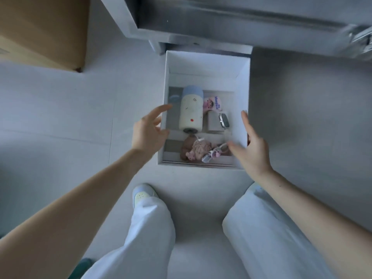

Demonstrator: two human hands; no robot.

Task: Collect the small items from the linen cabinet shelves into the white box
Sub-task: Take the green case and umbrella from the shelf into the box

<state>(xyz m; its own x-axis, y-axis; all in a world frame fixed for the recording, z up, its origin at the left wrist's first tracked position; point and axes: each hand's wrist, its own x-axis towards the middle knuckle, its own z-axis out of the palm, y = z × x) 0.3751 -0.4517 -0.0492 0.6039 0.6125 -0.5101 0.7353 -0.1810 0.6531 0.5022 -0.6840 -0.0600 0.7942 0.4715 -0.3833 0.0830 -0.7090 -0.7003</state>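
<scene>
- An open white cardboard box [207, 63] sat on the pale tiled floor [60, 117], just in front of the foot of a white cabinet [201, 23].
- Inside the box lay a cream cylindrical bottle with a pale blue cap [191, 109], on its side along the left half.
- Right of it lay a small pink packet with blue lettering [212, 103], and below that a grey block [213, 121] with a silver-cased smartwatch [224, 120] beside it.
- Near the box's front wall lay a brown and pink plush charm [196, 150] with a tangle of pale ribbon.
- The left hand [148, 131] was at the box's left wall, fingers spread, gripping nothing.
- The right hand [252, 148] was at the right wall, also spread and empty, its thumb reaching over the interior.
- A brown cardboard carton [44, 29] stood at the upper left.
</scene>
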